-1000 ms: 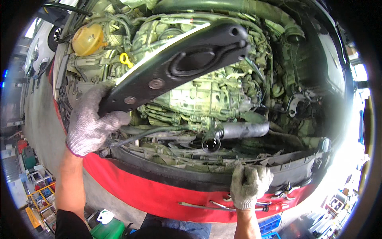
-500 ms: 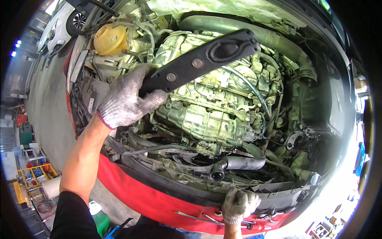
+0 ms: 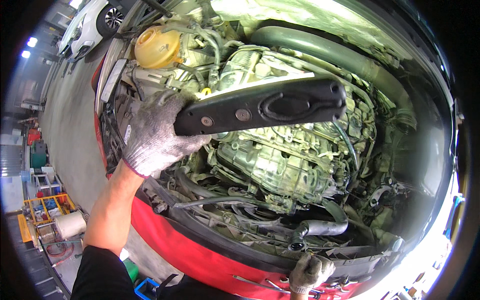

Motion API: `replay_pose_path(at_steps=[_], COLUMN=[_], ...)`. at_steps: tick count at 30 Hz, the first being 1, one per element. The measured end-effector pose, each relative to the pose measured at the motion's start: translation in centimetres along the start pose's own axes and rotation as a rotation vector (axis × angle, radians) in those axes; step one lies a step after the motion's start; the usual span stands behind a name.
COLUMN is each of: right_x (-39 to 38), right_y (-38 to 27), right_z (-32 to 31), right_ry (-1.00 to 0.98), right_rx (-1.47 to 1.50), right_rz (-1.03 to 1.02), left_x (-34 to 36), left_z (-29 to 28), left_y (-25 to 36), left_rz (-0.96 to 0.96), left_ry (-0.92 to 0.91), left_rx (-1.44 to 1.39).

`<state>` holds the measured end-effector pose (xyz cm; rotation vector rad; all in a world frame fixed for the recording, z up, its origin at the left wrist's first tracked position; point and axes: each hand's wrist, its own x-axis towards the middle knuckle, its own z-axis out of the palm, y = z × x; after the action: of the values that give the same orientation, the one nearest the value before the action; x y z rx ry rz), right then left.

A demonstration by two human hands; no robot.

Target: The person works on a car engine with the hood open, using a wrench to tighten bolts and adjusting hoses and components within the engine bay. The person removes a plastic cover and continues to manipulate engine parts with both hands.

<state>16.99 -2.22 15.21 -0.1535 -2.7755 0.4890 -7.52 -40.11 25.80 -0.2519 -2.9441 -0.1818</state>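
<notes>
Left hand [image 3: 162,132] clamped round a black work lamp [image 3: 305,105], swung more level over the engine [image 3: 280,165], its lit strip [image 3: 260,86] visible again; right hand [image 3: 311,271] curled at the engine bay's [image 3: 200,240] front edge, hold unclear.

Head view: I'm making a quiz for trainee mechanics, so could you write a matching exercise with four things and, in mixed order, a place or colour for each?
1. Bar-shaped work light
2. Coolant reservoir
3. Parked car
4. Open-ended hose

A. White
B. Just above the right hand in the picture
C. Gripped by the left hand
D. Amber

Pairs: 1-C, 2-D, 3-A, 4-B
</notes>
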Motion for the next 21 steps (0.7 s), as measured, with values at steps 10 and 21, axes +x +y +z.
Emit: replay_pose_path(at_steps=[10,21], right_x=[-0.1,-0.2], right_y=[0.2,-0.1], right_z=[0.1,0.2], right_ry=[-0.075,-0.074], right_rx=[-0.064,-0.055], right_rz=[-0.048,-0.018], left_x=[-3.3,-6.9], left_z=[0.9,1.2], left_y=[-4.7,-6.0], left_rz=[-0.068,-0.156], left_ry=[0.095,0.106], left_rx=[0.080,-0.006])
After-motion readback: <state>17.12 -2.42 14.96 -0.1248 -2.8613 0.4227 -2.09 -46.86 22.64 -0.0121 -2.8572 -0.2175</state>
